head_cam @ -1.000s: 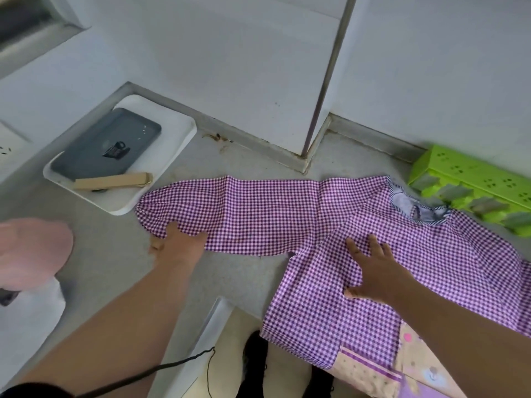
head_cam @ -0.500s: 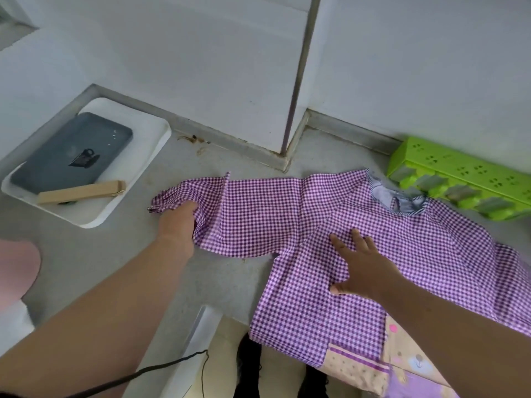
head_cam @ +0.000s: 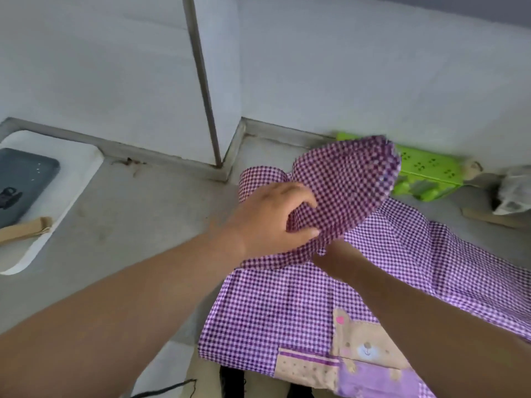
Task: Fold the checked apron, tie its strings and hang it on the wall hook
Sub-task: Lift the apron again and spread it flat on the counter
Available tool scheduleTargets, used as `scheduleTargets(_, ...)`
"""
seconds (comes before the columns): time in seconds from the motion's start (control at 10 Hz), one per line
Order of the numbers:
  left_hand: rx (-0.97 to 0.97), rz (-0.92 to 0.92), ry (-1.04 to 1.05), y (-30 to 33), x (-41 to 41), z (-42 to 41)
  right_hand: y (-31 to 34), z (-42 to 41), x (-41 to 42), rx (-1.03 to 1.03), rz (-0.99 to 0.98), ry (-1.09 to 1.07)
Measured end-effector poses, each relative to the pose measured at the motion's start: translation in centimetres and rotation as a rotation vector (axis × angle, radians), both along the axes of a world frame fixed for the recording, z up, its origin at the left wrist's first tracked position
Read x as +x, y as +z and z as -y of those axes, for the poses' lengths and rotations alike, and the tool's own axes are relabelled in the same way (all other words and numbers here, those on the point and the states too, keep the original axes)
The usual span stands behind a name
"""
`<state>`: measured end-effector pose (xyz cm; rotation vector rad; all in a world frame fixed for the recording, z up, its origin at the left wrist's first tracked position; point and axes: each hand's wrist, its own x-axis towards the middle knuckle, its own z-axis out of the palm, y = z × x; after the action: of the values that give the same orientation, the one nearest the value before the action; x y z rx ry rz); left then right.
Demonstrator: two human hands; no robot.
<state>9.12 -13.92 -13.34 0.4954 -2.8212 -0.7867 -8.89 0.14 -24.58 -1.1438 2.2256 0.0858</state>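
The purple checked apron (head_cam: 275, 308) lies spread on the grey counter, with a bear patch pocket at its lower edge. My left hand (head_cam: 273, 222) grips the apron's left sleeve and holds it lifted and folded over the body of the garment, its cuff end arching up toward the wall. My right hand (head_cam: 330, 261) lies on the apron under the lifted sleeve; the cloth hides most of its fingers. No strings or wall hook show.
A white tray (head_cam: 71, 179) at the left carries a dark grey slab (head_cam: 23, 182) and a wooden block (head_cam: 26, 229). A green plastic rack (head_cam: 425, 173) sits by the wall at the right, next to a crumpled bag (head_cam: 514, 191). A wall corner post (head_cam: 204, 81) rises behind.
My left hand has taken hold of the sleeve and carried it up and to the right over the apron's body. My right hand stays on the cloth, now partly covered.
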Motion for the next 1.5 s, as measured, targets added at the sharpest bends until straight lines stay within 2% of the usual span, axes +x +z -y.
scheduleTargets(0.1,-0.161,0.383,-0.033,-5.6,1.6,0.0,-0.1,-0.6,-0.8,0.114,0.164,-0.012)
scheduleTargets(0.2,-0.249,0.545,-0.052,-9.4,3.6,0.0,-1.2,-1.2,-2.2,0.129,0.075,-0.183)
scheduleTargets(0.3,-0.252,0.532,0.011,-10.6,3.5,-0.1,-0.1,-2.5,-2.8,0.002,0.256,-0.724)
scheduleTargets(0.4,-0.134,0.626,0.083,-11.3,2.6,-0.2,-0.3,-2.6,-3.4,-0.380,0.572,-1.089)
scheduleTargets(0.5,-0.152,0.645,0.023,-11.7,2.2,-0.3,0.3,-2.9,-3.9,-0.645,1.020,-1.332)
scheduleTargets(0.6,-0.150,0.642,0.002,-11.8,1.5,-0.4,1.7,-3.0,-4.4,-0.531,0.960,-1.202)
scheduleTargets(0.7,-0.170,0.594,0.003,-12.1,1.0,-1.0,1.7,-2.7,-5.4,-0.510,0.764,-1.194)
scheduleTargets(0.8,-0.239,0.531,-0.056,-12.3,1.5,-1.6,2.1,-2.7,-7.0,-0.663,0.789,-1.364)
scheduleTargets(0.9,-0.298,0.645,-0.201,-12.6,2.1,-2.3,2.1,-3.5,-9.7,-0.738,0.714,-1.501)
scheduleTargets(1.0,-0.292,0.760,-0.193,-13.3,2.2,-2.5,1.1,-5.1,-12.2,-0.701,0.646,-1.547)
scheduleTargets(1.2,-0.178,0.827,-0.049,-14.0,1.9,-2.0,0.2,-8.3,-13.8,-0.632,0.595,-1.686)
scheduleTargets(1.3,-0.189,0.803,-0.049,-13.8,2.0,-1.7,-0.8,-9.7,-14.1,-0.550,0.467,-1.694)
scheduleTargets(1.4,-0.266,0.759,-0.107,-13.5,2.0,-1.5,-0.5,-10.6,-13.3,-0.434,0.057,-1.573)
scheduleTargets(1.5,-0.274,0.788,-0.129,-13.4,1.7,-1.6,0.2,-10.6,-10.7,-0.534,-0.171,-1.036)
